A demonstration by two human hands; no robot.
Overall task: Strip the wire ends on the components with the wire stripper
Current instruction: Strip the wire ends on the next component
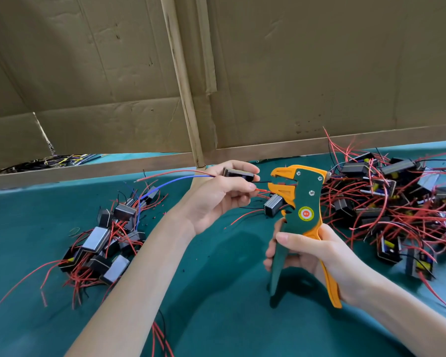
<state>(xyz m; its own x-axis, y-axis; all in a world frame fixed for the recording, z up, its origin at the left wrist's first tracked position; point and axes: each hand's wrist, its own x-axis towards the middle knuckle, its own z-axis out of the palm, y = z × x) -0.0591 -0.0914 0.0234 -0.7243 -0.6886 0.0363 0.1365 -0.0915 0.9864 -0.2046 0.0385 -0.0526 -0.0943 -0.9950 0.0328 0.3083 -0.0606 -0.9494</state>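
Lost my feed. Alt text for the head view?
The left hand holds a small black component, its wire ends at the mouth of a green-and-orange wire stripper gripped by the right hand. More wired components lie piled on the green mat on both sides.

Bare left grip (216, 199), bare right grip (314, 253), bare forearms (144, 258), short fingernails (282, 237)

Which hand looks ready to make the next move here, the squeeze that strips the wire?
The right hand, probably: it grips the handles of the wire stripper. The left hand is busy holding the component, its black wire pointing into the tool's open jaws.
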